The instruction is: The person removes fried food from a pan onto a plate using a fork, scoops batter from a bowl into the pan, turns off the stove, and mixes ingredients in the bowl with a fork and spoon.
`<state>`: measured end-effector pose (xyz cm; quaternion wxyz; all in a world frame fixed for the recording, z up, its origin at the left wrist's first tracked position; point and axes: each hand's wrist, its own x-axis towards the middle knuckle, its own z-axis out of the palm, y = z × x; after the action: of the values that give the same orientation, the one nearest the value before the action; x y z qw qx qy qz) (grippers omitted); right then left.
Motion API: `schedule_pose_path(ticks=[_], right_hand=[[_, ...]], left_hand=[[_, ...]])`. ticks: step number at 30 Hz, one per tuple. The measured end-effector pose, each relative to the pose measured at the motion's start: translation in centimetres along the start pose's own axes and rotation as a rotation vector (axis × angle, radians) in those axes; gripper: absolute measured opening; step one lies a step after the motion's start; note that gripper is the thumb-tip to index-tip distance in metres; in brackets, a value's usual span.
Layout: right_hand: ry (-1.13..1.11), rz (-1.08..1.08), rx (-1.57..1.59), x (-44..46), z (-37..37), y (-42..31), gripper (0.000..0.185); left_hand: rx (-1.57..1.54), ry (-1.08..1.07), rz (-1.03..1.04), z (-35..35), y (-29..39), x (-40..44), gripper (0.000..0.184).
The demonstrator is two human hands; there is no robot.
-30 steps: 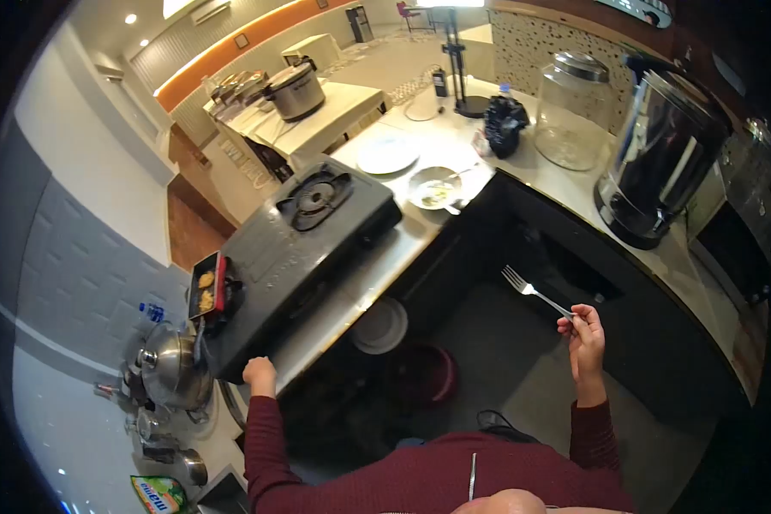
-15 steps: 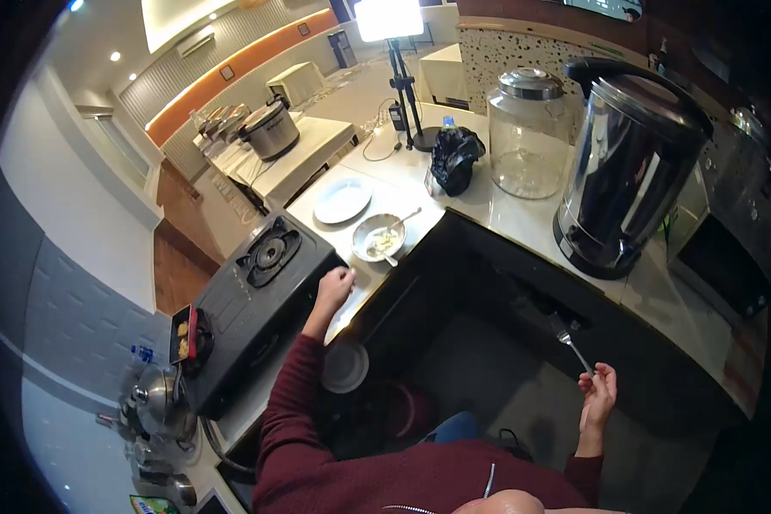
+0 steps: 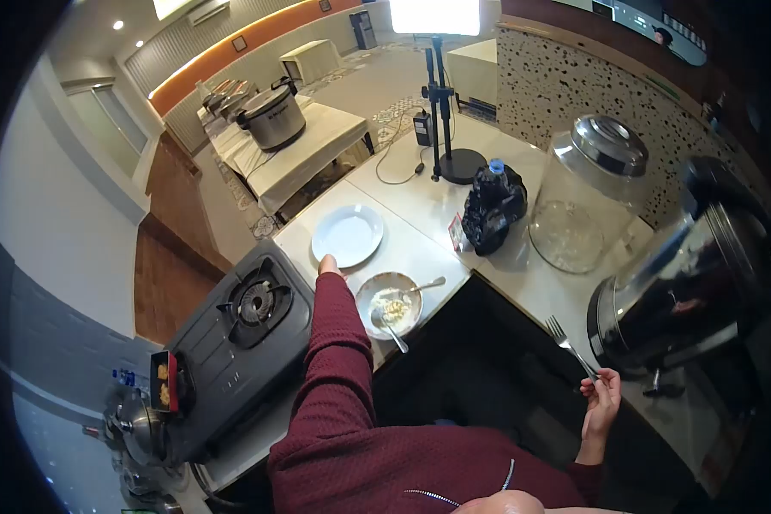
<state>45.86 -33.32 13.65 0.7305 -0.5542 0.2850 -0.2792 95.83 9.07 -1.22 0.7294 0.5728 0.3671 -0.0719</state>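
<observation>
My left hand (image 3: 328, 265) reaches the near rim of a white plate (image 3: 348, 235) on the counter; most of its fingers are hidden, so its grip cannot be made out. Just right of that arm sits a bowl (image 3: 389, 305) with pale food bits and two spoons in it. On the right, my right hand (image 3: 602, 398) is closed on the handle of a fork (image 3: 571, 346), tines pointing up and away.
A black stove (image 3: 231, 360) lies left of my arm, with a small red pan (image 3: 164, 381) of food at its far left. Beyond are a lamp stand (image 3: 463, 166), a black plastic bag (image 3: 493, 208), a glass jar (image 3: 584, 197) and a large steel urn (image 3: 677, 283).
My left hand has moved from beside the stove, past the bowl, to the plate. My right hand still holds the fork. The view has shifted closer to the counter.
</observation>
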Motion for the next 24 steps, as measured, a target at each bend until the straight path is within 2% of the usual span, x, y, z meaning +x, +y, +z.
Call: schedule_pose_path(ticks=[1, 4, 7, 8, 11, 14, 17, 20, 22, 24], right_hand=[[-0.005, -0.005, 0.011, 1.3, 1.3, -0.1, 0.017], [-0.017, -0.012, 0.031, 4.0, 4.2, 0.0, 0.017], [-0.051, 0.029, 0.012, 6.2, 5.4, 0.7, 0.017], [-0.061, 0.025, 0.019, 6.9, 5.5, 1.1, 0.017], [-0.066, 0.021, 0.027, 8.4, 6.3, 1.5, 0.018], [-0.076, 0.02, 0.019, 9.5, 6.5, 1.9, 0.018], [-0.071, 0.02, 0.059, 9.9, 6.9, 1.8, 0.018], [-0.121, 0.07, 0.109, 10.2, 6.3, 1.6, 0.017], [-0.14, 0.103, 0.151, 10.1, 5.7, 1.5, 0.017], [-0.154, 0.106, 0.2, 10.0, 5.4, 1.3, 0.018]], left_hand=[[0.015, 0.087, -0.024, 0.1, 0.2, 1.8, 0.059], [-0.217, 0.077, 0.09, 0.2, -0.2, 6.8, 0.044], [-0.063, 0.164, 0.191, -0.1, 0.4, 8.1, 0.042], [0.132, 0.301, 0.159, 0.0, 0.2, 8.0, 0.042], [0.165, 0.458, 0.298, 0.8, 0.2, 8.9, 0.041], [0.036, 0.606, 0.513, 3.3, 1.4, 6.6, 0.041], [0.103, 0.563, 0.553, 4.1, 3.6, 6.5, 0.041], [0.052, 0.404, 0.562, 4.2, 5.9, 7.5, 0.035], [0.01, 0.159, 0.628, 4.6, 7.7, 3.3, 0.034], [-0.013, 0.083, 0.57, 5.4, 10.1, -3.5, 0.031]])
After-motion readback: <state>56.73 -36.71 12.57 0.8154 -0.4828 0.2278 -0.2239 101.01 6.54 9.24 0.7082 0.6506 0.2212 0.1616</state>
